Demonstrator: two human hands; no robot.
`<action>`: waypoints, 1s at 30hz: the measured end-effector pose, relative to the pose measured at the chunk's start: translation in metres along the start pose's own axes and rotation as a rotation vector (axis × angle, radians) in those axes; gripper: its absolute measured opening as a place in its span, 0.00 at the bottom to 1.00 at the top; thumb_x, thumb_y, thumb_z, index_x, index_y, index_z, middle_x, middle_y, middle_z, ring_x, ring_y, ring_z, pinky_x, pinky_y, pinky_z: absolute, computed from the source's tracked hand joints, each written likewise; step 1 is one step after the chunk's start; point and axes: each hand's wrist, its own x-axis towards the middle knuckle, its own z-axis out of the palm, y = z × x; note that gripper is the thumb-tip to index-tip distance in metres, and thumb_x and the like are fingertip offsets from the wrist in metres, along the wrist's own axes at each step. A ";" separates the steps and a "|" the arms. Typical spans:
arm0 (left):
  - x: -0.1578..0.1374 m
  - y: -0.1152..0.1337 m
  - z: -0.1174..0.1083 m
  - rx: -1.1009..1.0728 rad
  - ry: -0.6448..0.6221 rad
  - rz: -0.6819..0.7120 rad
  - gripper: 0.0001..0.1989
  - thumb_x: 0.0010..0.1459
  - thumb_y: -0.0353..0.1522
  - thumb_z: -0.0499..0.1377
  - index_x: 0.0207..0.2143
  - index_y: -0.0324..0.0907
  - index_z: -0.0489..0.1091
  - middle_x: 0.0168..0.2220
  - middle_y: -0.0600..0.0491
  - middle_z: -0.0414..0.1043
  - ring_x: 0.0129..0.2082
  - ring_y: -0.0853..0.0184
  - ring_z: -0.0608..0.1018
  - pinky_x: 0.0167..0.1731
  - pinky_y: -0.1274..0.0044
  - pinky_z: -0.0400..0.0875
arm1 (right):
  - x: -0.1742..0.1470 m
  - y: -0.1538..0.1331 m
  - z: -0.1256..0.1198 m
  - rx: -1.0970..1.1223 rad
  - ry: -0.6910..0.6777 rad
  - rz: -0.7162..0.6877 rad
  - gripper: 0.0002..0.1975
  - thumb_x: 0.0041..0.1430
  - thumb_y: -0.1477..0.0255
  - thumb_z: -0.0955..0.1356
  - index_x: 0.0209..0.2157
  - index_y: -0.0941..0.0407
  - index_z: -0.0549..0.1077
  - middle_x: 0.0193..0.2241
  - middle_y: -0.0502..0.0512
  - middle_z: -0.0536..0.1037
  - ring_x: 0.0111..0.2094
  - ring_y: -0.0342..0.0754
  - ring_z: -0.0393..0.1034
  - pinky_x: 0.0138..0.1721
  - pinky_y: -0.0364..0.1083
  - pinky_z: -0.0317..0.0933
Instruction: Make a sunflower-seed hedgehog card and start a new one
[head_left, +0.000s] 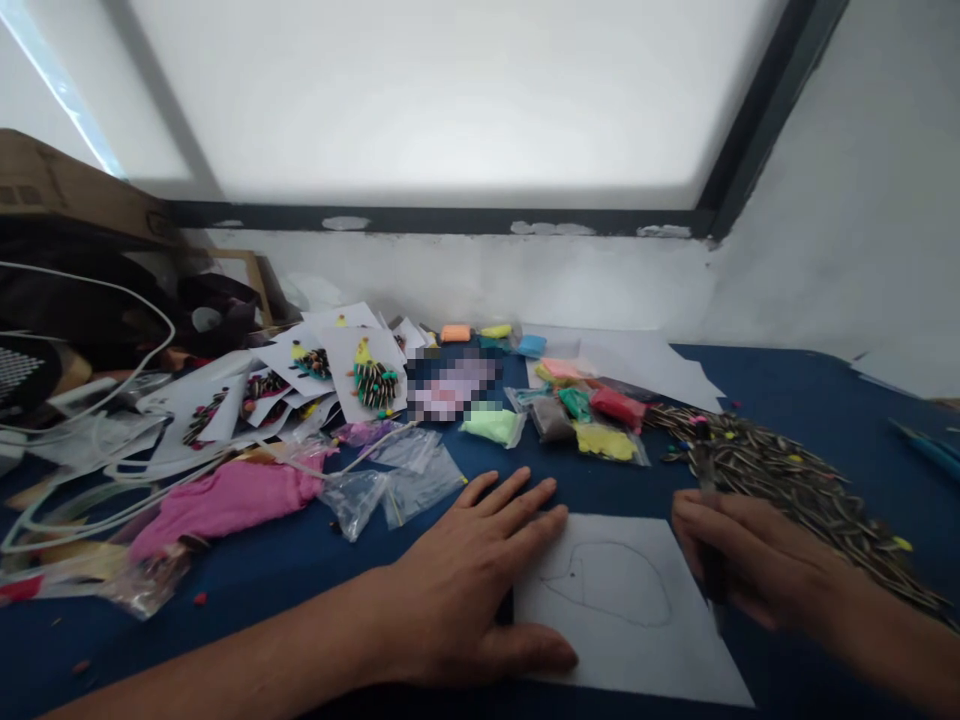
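My left hand (472, 580) lies flat with its fingers spread, thumb and fingertips on the left edge of a white sheet of paper (637, 660). A pencil-thin outline of a rounded animal shape, with a pointed snout and a dot for an eye, is drawn on that sheet. At the sheet's right edge my right hand (757, 560) is closed around a dark pen (707, 520), held nearly upright and somewhat blurred. Whether the pen's tip touches the paper I cannot tell. Behind the right hand spreads a heap of striped sunflower seeds (795, 490).
Bags of coloured modelling clay (551, 418) lie beyond the sheet. Farther left are finished hedgehog pictures (375, 375), clear plastic bags (420, 480), a pink cloth (232, 500) and white cables (97, 440). A cardboard box (75, 190) stands at the back left. A wall (480, 270) borders the blue table.
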 end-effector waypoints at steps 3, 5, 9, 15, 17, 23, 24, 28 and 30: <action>0.001 0.000 -0.003 0.008 -0.043 -0.024 0.44 0.57 0.54 0.57 0.67 0.41 0.50 0.69 0.44 0.41 0.69 0.48 0.46 0.65 0.52 0.39 | 0.002 0.015 -0.009 -0.086 -0.108 0.013 0.26 0.60 0.50 0.61 0.17 0.54 0.67 0.16 0.50 0.68 0.16 0.42 0.64 0.18 0.41 0.61; 0.001 -0.001 -0.004 0.001 -0.040 -0.021 0.42 0.58 0.52 0.57 0.67 0.42 0.50 0.69 0.45 0.42 0.69 0.50 0.47 0.65 0.53 0.39 | 0.004 0.027 -0.015 -0.134 -0.101 0.037 0.23 0.62 0.53 0.61 0.20 0.54 0.65 0.16 0.48 0.67 0.16 0.41 0.63 0.18 0.41 0.59; -0.001 -0.002 -0.004 -0.024 -0.013 -0.012 0.39 0.59 0.49 0.58 0.67 0.45 0.49 0.68 0.47 0.46 0.69 0.53 0.49 0.66 0.54 0.41 | 0.005 0.036 -0.020 -0.226 0.000 -0.040 0.19 0.57 0.57 0.68 0.21 0.53 0.61 0.17 0.44 0.62 0.17 0.40 0.56 0.16 0.41 0.50; -0.003 -0.004 -0.005 -0.030 -0.017 0.031 0.38 0.59 0.47 0.58 0.68 0.49 0.48 0.69 0.50 0.45 0.69 0.53 0.48 0.65 0.53 0.40 | 0.003 0.014 -0.010 -0.008 0.018 -0.066 0.26 0.65 0.53 0.56 0.19 0.53 0.63 0.17 0.48 0.65 0.17 0.41 0.59 0.18 0.42 0.56; -0.003 -0.005 -0.005 -0.034 -0.024 0.056 0.38 0.60 0.47 0.58 0.68 0.51 0.48 0.69 0.51 0.44 0.69 0.52 0.47 0.65 0.52 0.39 | 0.000 0.009 -0.005 0.054 0.007 -0.043 0.27 0.66 0.52 0.53 0.20 0.53 0.64 0.17 0.47 0.64 0.16 0.41 0.59 0.16 0.41 0.56; -0.004 -0.003 -0.008 -0.019 -0.070 0.077 0.37 0.61 0.49 0.55 0.68 0.54 0.45 0.70 0.53 0.40 0.69 0.50 0.45 0.64 0.51 0.36 | -0.007 0.005 0.013 0.146 0.037 0.003 0.29 0.61 0.45 0.56 0.27 0.54 0.70 0.16 0.47 0.69 0.15 0.42 0.64 0.14 0.40 0.56; -0.003 -0.002 -0.008 -0.015 -0.076 0.070 0.38 0.61 0.51 0.54 0.68 0.53 0.45 0.70 0.53 0.40 0.69 0.50 0.45 0.64 0.51 0.36 | -0.007 0.006 0.015 0.126 0.035 -0.015 0.29 0.61 0.45 0.56 0.26 0.54 0.69 0.16 0.48 0.70 0.15 0.42 0.65 0.13 0.40 0.56; -0.002 0.001 -0.009 -0.010 -0.068 0.066 0.41 0.59 0.55 0.53 0.68 0.50 0.45 0.69 0.50 0.41 0.69 0.48 0.45 0.64 0.50 0.36 | -0.006 0.009 0.024 0.025 0.171 -0.113 0.27 0.64 0.49 0.55 0.22 0.52 0.66 0.12 0.46 0.67 0.12 0.43 0.64 0.14 0.41 0.58; -0.002 0.001 -0.008 -0.017 -0.059 0.070 0.40 0.60 0.54 0.54 0.68 0.50 0.45 0.69 0.50 0.42 0.69 0.48 0.46 0.64 0.50 0.36 | -0.005 0.013 0.027 -0.016 0.241 -0.137 0.25 0.65 0.51 0.55 0.23 0.52 0.65 0.12 0.45 0.66 0.11 0.43 0.62 0.15 0.42 0.59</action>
